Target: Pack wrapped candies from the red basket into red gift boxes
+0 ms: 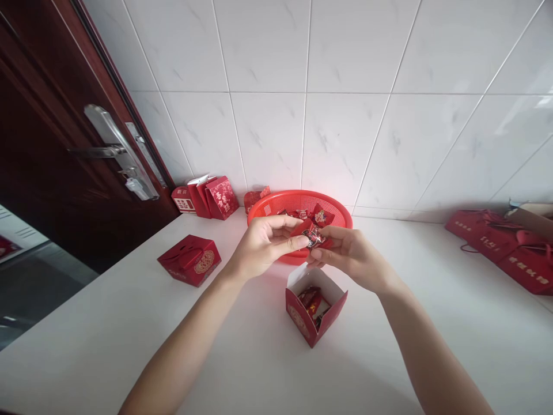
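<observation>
Between them, my left hand (274,239) and my right hand (345,251) pinch a red wrapped candy (311,235), which has a dark round print. Both hands are closed on it, at the near rim of a red plastic basket (298,199). Other wrapped candies (323,215) lie inside that basket, partly hidden by my fingers. Just below my hands stands a small red gift box (317,311) with its top flaps up. Red and dark wrapped pieces (314,301) show inside it.
A closed red gift box (190,259) sits on the white table (242,369) at the left. More red boxes (207,197) stand by the tiled wall (268,52). Red bags (501,245) lie at the right. A dark door (47,115) borders the table's left side.
</observation>
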`<move>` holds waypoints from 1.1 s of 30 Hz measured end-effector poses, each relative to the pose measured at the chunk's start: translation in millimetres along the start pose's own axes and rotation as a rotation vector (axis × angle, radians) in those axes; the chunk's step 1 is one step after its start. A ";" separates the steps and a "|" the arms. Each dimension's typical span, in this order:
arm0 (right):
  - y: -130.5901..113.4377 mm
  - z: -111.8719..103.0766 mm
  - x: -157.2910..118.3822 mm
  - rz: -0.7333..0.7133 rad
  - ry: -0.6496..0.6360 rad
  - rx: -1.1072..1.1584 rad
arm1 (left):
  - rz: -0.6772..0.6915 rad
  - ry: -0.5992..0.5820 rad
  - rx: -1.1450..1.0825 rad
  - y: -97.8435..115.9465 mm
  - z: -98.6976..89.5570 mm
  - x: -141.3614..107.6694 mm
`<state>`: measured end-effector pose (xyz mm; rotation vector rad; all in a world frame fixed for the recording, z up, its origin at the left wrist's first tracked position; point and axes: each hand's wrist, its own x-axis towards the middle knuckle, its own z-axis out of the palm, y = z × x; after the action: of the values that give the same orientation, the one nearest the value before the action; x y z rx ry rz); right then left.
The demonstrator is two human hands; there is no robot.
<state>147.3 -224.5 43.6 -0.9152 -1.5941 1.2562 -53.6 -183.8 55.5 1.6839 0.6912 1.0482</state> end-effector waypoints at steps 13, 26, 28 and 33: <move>-6.3 -3.7 -3.7 -0.063 0.020 -0.194 | 0.010 -0.109 -0.100 -0.4 -0.4 1.3; -11.4 2.6 -4.2 -0.110 0.040 -0.259 | 0.036 -0.081 -0.103 -1.7 6.4 2.2; -12.1 3.0 -4.3 -0.114 0.039 -0.261 | 0.027 -0.065 -0.113 -2.9 6.6 2.5; -11.8 2.9 -4.7 -0.145 0.059 -0.288 | 0.000 -0.091 -0.179 -5.7 5.7 2.9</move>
<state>145.9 -232.3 54.0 -0.9830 -1.7900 0.9060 -47.0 -181.9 50.3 1.5664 0.5228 0.9969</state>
